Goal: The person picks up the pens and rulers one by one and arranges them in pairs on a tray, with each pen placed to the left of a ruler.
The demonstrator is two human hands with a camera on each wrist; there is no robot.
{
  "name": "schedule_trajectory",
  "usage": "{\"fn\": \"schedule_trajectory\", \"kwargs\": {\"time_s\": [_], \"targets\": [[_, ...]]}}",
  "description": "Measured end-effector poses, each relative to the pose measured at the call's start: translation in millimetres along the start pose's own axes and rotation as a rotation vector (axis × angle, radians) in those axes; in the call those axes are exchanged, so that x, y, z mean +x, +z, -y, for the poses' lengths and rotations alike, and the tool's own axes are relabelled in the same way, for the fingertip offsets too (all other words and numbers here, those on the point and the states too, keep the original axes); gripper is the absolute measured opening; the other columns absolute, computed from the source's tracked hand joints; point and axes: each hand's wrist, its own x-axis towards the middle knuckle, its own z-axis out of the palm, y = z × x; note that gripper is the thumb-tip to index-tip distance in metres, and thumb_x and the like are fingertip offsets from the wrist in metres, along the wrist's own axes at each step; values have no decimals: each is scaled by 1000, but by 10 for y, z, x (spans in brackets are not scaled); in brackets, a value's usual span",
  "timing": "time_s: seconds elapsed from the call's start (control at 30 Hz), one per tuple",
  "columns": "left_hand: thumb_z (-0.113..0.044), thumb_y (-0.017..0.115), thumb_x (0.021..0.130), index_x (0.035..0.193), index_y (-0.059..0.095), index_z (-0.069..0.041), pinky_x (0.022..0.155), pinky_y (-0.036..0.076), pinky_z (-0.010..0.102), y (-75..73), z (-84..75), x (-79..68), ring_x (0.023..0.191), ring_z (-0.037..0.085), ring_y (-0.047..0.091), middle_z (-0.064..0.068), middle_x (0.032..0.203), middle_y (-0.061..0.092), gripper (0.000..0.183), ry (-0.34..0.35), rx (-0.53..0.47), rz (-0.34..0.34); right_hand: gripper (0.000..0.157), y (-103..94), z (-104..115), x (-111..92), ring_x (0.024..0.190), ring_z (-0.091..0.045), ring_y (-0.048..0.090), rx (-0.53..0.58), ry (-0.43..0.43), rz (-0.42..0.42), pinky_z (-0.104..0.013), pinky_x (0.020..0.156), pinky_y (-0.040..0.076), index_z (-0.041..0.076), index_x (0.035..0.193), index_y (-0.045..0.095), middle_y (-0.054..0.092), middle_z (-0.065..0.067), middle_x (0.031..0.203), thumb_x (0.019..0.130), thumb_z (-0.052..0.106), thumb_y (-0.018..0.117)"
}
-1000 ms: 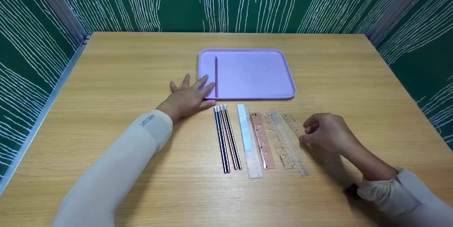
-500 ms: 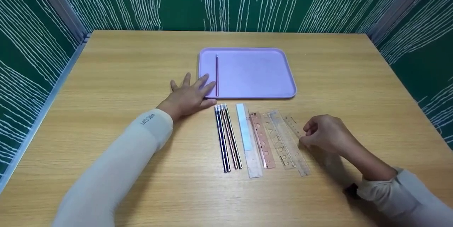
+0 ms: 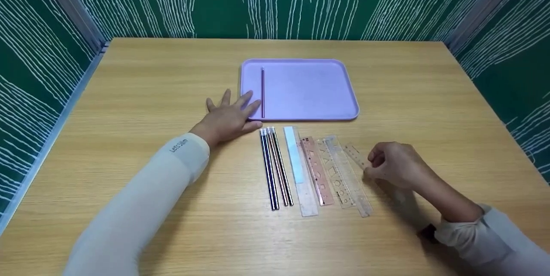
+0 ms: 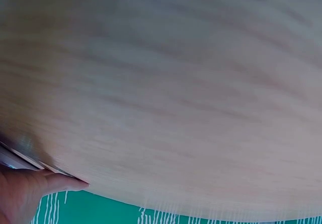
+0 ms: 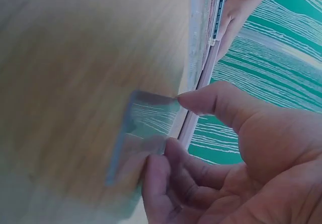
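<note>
Only from the head view is the left hand (image 3: 228, 117) seen splayed at the tray (image 3: 309, 91); a clear ruler (image 5: 147, 121) is pinched by the right hand (image 5: 246, 156).

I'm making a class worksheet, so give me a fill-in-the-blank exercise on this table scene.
1. The left hand lies partly over the purple ____.
2. Exactly ____ pencil lies on it.
3. The right hand pinches a clear ____.
4. Behind the table, the wall is ____ with white lines.
Missing words: tray; one; ruler; green.
</note>
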Motion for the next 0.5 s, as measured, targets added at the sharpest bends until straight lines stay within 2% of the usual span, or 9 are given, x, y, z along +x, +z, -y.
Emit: {"fn": "schedule_trajectory", "kwargs": {"time_s": [0.07,0.13,0.2,0.27,0.37,0.5], "targets": [[-78,28,97,164,13,-41,109,-1,86,-2,-2,0,155,54,-6,-5,174,0,77,1,0,0,27,16,23,-33,81,-21,64,-44,-27,-33,-33,69,50,3,98,69,70,-10,91,79,19,79],[-78,28,97,164,12,-41,109,-1,86,-2,-5,0,155,54,-6,-5,174,0,77,2,1,2,33,40,51,-65,84,-25,63,-102,-68,-64,-38,69,51,3,108,68,67,-13,99,80,19,77],[-78,28,97,164,12,-42,109,-2,86,-1,-6,0,155,54,-6,-5,174,-1,77,2,1,4,44,65,75,-92,94,-34,63,-153,-108,-77,-47,74,54,3,122,65,64,-18,111,83,20,75],[-78,28,97,164,12,-42,109,-2,86,0,-7,1,155,54,-6,-5,174,0,77,0,-1,4,58,78,95,-104,109,-44,61,-191,-146,-71,-58,85,54,3,139,56,60,-23,127,87,22,73],[-78,28,97,164,13,-41,108,-1,86,2,-5,4,154,54,-6,-5,174,0,77,-2,0,2,73,69,108,-94,134,-54,45,-244,-191,-17,-71,101,44,8,155,40,46,-25,151,94,28,72],[-78,28,97,164,13,-41,108,-1,87,5,4,12,154,54,-6,-4,174,0,78,0,4,5,88,0,86,-29,152,-53,18,-308,-267,114,-73,115,27,21,165,20,21,-17,169,96,40,71]]}}
